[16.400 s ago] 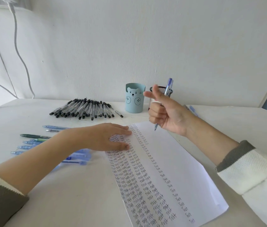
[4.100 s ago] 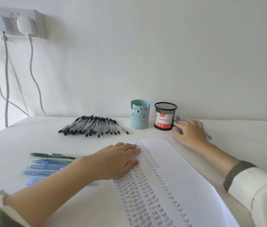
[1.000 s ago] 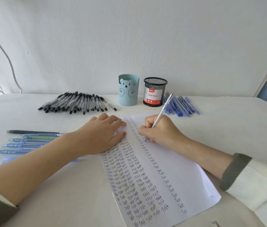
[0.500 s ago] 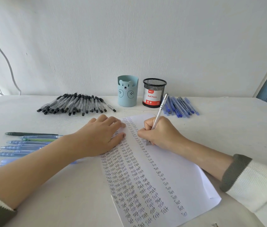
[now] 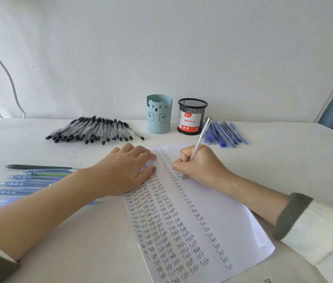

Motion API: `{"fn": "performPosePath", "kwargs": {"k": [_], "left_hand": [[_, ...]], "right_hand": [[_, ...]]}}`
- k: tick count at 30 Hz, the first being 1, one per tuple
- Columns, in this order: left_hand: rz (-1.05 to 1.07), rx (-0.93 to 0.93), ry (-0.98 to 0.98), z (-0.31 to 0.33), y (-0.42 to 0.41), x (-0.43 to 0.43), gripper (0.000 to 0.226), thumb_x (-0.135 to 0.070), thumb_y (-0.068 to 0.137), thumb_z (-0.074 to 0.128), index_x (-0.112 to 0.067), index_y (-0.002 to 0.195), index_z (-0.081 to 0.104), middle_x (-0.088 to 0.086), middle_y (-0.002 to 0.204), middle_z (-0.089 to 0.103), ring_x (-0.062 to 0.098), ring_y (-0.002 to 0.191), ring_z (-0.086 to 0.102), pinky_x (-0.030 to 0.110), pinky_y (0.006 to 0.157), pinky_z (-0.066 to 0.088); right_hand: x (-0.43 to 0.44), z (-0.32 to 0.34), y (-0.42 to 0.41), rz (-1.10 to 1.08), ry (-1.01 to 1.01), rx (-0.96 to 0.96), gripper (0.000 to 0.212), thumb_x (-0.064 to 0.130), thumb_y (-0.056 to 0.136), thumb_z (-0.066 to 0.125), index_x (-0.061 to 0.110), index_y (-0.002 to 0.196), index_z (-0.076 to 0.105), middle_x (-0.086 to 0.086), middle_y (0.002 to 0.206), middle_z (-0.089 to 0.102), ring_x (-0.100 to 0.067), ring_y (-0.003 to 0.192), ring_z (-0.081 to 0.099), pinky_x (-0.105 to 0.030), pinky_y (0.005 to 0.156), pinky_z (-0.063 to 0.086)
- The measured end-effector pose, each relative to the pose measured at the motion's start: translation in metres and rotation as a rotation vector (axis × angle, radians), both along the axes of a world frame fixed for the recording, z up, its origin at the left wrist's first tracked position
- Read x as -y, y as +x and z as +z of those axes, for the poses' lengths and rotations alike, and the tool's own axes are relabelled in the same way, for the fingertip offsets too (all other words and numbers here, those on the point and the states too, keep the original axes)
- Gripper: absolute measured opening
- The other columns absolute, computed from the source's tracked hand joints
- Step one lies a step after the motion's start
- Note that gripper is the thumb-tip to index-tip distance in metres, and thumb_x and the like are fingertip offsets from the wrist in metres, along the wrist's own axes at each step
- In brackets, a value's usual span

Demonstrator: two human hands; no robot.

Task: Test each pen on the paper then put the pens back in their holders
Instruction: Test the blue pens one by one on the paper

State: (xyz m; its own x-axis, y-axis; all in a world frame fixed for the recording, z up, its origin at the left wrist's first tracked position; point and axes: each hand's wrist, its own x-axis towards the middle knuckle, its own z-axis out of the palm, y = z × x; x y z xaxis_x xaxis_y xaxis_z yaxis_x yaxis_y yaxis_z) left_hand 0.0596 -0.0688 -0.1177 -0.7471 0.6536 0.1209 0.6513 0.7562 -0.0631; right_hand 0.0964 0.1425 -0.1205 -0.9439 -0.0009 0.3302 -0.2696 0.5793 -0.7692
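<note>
A: Bottom edge first: a small metal bit [image 5: 266,280], cut off, impossible to name. Over on the left, a row of blue and green pens [image 5: 28,177], right ends lost behind the left forearm [image 5: 59,201].

B: Hidden too: the insides of both holders. Pale blue bear holder [image 5: 158,119] and black mesh holder [image 5: 192,119], upright side by side near the wall, contents not visible from this angle.

A: On to the silver pen [image 5: 201,137]. Pinched in the right hand [image 5: 202,166], fingers [image 5: 178,163] curled tight round the lower barrel, top end leaning away toward the mesh holder.

B: Tip just peeking out below the fingertips, down at the paper [image 5: 222,211], beside the rightmost column of "Test". Touching or a hair above, hard to call.

A: Left hand [image 5: 126,170] flat, fingers straight, pressing the paper's upper left part. Close beside the writing hand, not touching.

B: Further back: black pens [image 5: 92,129] heaped left of the bear holder, blue pens [image 5: 224,132] heaped right of the mesh one, all on the table [image 5: 294,164].
</note>
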Motion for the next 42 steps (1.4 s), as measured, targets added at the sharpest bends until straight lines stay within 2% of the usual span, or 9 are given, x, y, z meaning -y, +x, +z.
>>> {"fn": "performPosePath", "kwargs": {"k": [7, 12, 15, 21, 25, 29, 33, 37, 42], "left_hand": [[0.003, 0.004, 0.0, 0.0, 0.0, 0.0, 0.09, -0.07, 0.071, -0.011, -0.037, 0.146, 0.027, -0.013, 0.148, 0.032, 0.012, 0.131, 0.029, 0.033, 0.11, 0.029], [0.007, 0.004, -0.006, 0.0, 0.002, -0.001, 0.083, -0.07, 0.078, -0.005, -0.036, 0.147, 0.028, -0.014, 0.148, 0.031, 0.011, 0.132, 0.028, 0.032, 0.11, 0.029], [0.008, 0.007, -0.007, 0.001, 0.002, -0.001, 0.083, -0.07, 0.078, -0.005, -0.036, 0.147, 0.028, -0.014, 0.148, 0.031, 0.011, 0.132, 0.028, 0.032, 0.11, 0.029], [0.001, 0.053, -0.046, 0.003, 0.0, 0.002, 0.093, -0.078, 0.072, -0.011, -0.038, 0.147, 0.026, -0.013, 0.15, 0.03, 0.012, 0.133, 0.028, 0.034, 0.112, 0.028], [-0.015, 0.118, -0.031, 0.013, -0.007, 0.003, 0.064, -0.065, 0.09, 0.018, -0.036, 0.145, 0.036, -0.013, 0.146, 0.041, 0.01, 0.13, 0.036, 0.038, 0.113, 0.033], [-0.037, 0.166, 0.087, 0.035, -0.013, 0.007, 0.034, -0.041, 0.099, 0.044, -0.032, 0.131, 0.054, -0.01, 0.132, 0.053, 0.005, 0.117, 0.047, 0.035, 0.109, 0.038], [0.005, 0.21, 0.192, 0.067, -0.008, 0.01, 0.023, -0.033, 0.099, 0.049, -0.034, 0.114, 0.066, -0.02, 0.099, 0.061, 0.006, 0.095, 0.059, 0.027, 0.088, 0.048], [-0.073, 0.123, 0.286, 0.09, 0.014, -0.002, 0.02, -0.029, 0.098, 0.053, -0.032, 0.107, 0.07, -0.018, 0.087, 0.066, 0.001, 0.079, 0.061, 0.011, 0.068, 0.044], [-0.214, 0.049, 0.402, 0.109, 0.067, -0.049, 0.022, -0.037, 0.095, 0.049, -0.034, 0.1, 0.071, -0.019, 0.086, 0.066, 0.005, 0.085, 0.064, 0.021, 0.077, 0.051]], "right_hand": [[-0.002, -0.002, -0.001, 0.011, -0.042, 0.022, 0.042, 0.0, 0.076, 0.065, 0.012, 0.047, 0.036, 0.005, 0.04, 0.036, -0.003, 0.042, 0.05, -0.023, 0.051, 0.05], [-0.003, -0.004, -0.002, 0.008, -0.03, 0.014, 0.047, 0.002, 0.076, 0.064, 0.016, 0.045, 0.032, 0.003, 0.043, 0.029, -0.006, 0.043, 0.045, -0.034, 0.053, 0.056], [-0.003, -0.004, -0.002, 0.034, -0.067, 0.027, 0.044, 0.0, 0.078, 0.064, 0.013, 0.048, 0.034, 0.0, 0.044, 0.031, -0.005, 0.041, 0.043, -0.022, 0.05, 0.049], [-0.007, -0.001, -0.004, 0.05, -0.122, 0.076, 0.043, 0.013, 0.086, 0.07, 0.014, 0.052, 0.043, 0.001, 0.044, 0.046, -0.008, 0.043, 0.048, -0.017, 0.048, 0.043], [-0.012, 0.011, -0.001, 0.079, -0.352, 0.139, 0.037, 0.033, 0.084, 0.074, 0.016, 0.063, 0.05, 0.0, 0.046, 0.045, -0.008, 0.036, 0.032, -0.017, 0.038, 0.027], [-0.016, 0.035, 0.008, 0.14, -0.389, 0.098, 0.023, 0.032, 0.081, 0.073, 0.011, 0.085, 0.067, 0.004, 0.063, 0.064, -0.01, 0.054, 0.048, -0.02, 0.049, 0.038], [-0.03, 0.053, 0.028, 0.227, -0.367, 0.153, 0.04, 0.046, 0.093, 0.048, 0.019, 0.099, 0.076, -0.002, 0.087, 0.072, -0.011, 0.072, 0.052, -0.02, 0.058, 0.043], [-0.038, 0.056, 0.055, 0.132, -0.377, 0.087, 0.024, 0.024, 0.088, 0.048, 0.017, 0.1, 0.068, 0.0, 0.079, 0.07, -0.013, 0.065, 0.054, -0.023, 0.055, 0.042], [-0.057, 0.058, 0.105, -0.048, -0.498, -0.081, 0.015, 0.003, 0.091, 0.06, 0.016, 0.084, 0.062, 0.005, 0.064, 0.063, -0.012, 0.06, 0.052, -0.027, 0.055, 0.04]]}}
